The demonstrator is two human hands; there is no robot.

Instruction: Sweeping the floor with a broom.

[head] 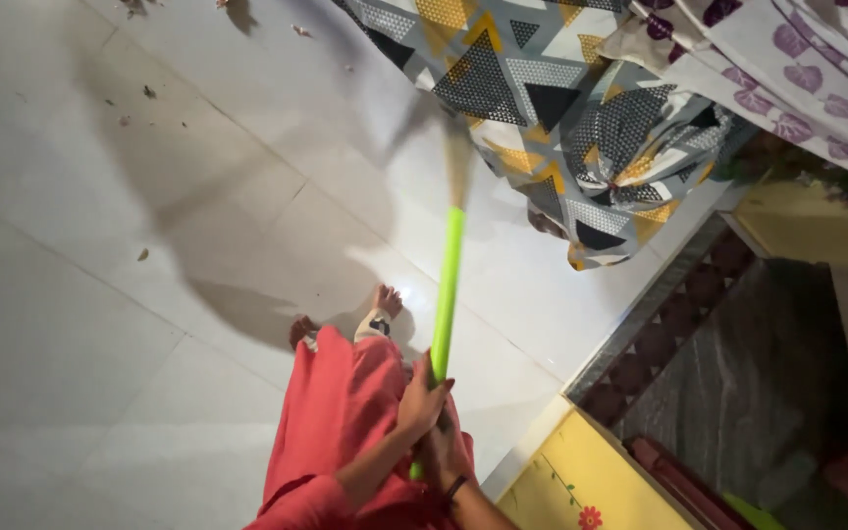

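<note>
Both my hands grip the bright green handle (447, 285) of a broom. My left hand (422, 396) is the upper one on the handle, and my right hand (443, 452), with a dark band on its wrist, holds just below it. The straw bristles (458, 162) are blurred with motion over the white tiled floor (100, 324), next to a hanging grey cloth with yellow and black triangles (561, 108). My bare feet (385, 300) and red garment (341, 422) are below the handle.
Small bits of debris (142, 254) lie scattered on the tiles at the left and top. A white cloth with purple leaves (797, 69) hangs at top right. A yellow painted panel (591, 486) and a dark patterned floor strip (660, 334) are at lower right.
</note>
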